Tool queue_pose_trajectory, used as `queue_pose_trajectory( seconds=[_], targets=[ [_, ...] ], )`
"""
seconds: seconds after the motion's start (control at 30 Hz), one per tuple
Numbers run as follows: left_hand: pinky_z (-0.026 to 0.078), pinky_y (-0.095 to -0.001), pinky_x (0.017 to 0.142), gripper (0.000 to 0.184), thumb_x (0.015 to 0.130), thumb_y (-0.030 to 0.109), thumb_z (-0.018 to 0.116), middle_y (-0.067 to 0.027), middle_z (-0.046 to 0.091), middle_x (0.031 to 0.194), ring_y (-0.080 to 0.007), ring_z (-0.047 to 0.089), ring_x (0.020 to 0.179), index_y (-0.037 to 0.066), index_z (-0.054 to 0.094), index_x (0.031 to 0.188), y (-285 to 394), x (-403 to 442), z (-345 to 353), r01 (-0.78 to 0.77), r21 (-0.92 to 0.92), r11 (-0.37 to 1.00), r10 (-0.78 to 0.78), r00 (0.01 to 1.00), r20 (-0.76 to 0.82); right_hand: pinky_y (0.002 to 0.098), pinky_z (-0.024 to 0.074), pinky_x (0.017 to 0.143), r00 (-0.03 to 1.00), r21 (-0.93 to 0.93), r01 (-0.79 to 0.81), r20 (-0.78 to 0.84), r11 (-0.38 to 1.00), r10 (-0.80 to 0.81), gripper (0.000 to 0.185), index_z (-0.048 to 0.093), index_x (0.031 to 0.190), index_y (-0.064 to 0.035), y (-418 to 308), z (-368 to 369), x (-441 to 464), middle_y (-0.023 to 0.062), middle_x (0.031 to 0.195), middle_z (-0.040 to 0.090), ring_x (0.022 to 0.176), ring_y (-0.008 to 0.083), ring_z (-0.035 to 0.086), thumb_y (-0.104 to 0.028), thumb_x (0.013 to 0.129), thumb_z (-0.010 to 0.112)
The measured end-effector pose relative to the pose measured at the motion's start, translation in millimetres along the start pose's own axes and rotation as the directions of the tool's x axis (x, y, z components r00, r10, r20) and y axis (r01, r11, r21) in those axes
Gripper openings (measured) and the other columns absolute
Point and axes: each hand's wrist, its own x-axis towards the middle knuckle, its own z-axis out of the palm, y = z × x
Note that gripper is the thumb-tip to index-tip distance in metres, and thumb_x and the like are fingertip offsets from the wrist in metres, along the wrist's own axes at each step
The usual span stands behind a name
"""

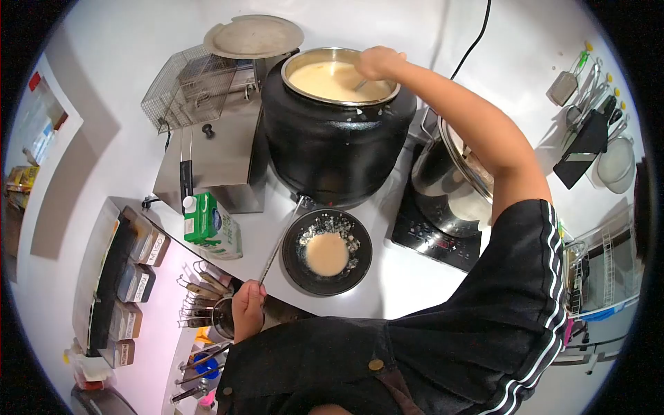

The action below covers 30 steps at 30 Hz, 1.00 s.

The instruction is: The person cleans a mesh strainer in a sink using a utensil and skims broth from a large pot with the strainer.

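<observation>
A large black pot (339, 149) with a steel inner rim holds a creamy yellowish liquid (325, 77). Over its right side, my right hand (379, 63) is closed on a thin metal handle that dips into the liquid. Below the pot, a black bowl (294, 271) contains a beige liquid (327, 254) with white lumps around it. Left of the bowl, my left hand (248, 301) grips the lower end of a long thin metal rod (280, 242). The rod's far end lies near the base of the pot, beside the bowl's upper left rim.
Left of the pot are a green and white carton (212, 226), a steel fryer (214, 155) and a wire basket (185, 86). At right, a steel pot (446, 181) stands on an induction cooker (443, 245). Labelled containers (136, 282) line the left; utensils hang on the right wall.
</observation>
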Motion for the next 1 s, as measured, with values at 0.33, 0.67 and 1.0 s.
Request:
queue_pose_trajectory(
  seconds=[0.33, 0.67, 1.0],
  targets=[
    [0.022, -0.0197, 0.048, 0.028, 0.090, 0.021, 0.037, 0.0058, 0.033, 0.057, -0.0036, 0.029, 0.053, 0.005, 0.046, 0.069, 10, 5, 7, -0.054, 0.074, 0.996, 0.053, 0.998, 0.020, 0.0360, 0.0412, 0.048, 0.972, 0.085, 0.228, -0.085, 0.970, -0.221, 0.021, 0.057, 0.064, 0.0052, 69, -17, -4, 0.0202, 0.064, 0.057, 0.053, 0.0256, 0.054, -0.012, 0.068, 0.047],
    [0.021, -0.0193, 0.047, 0.028, 0.090, 0.022, 0.038, 0.0068, 0.032, 0.056, -0.0027, 0.028, 0.052, 0.005, 0.046, 0.070, 10, 8, 10, 0.012, 0.014, 1.000, -0.013, 0.999, 0.046, 0.0304, 0.0236, 0.036, 0.997, 0.611, -0.055, -0.011, 0.790, 0.078, 0.018, 0.056, 0.060, 0.0037, 90, -12, -11, 0.0116, 0.049, 0.047, 0.039, 0.0150, 0.036, -0.009, 0.063, 0.044],
    [0.020, -0.0198, 0.047, 0.027, 0.090, 0.022, 0.038, 0.0063, 0.030, 0.055, -0.0033, 0.027, 0.052, 0.005, 0.045, 0.070, 12, 6, 6, -0.017, 0.085, 0.996, 0.013, 0.999, 0.046, 0.0273, 0.0247, 0.040, 0.994, 0.618, -0.106, 0.066, 0.779, 0.083, 0.019, 0.054, 0.063, 0.0014, 98, -3, -5, 0.0064, 0.052, 0.046, 0.042, 0.0113, 0.033, -0.008, 0.069, 0.039]
  ],
)
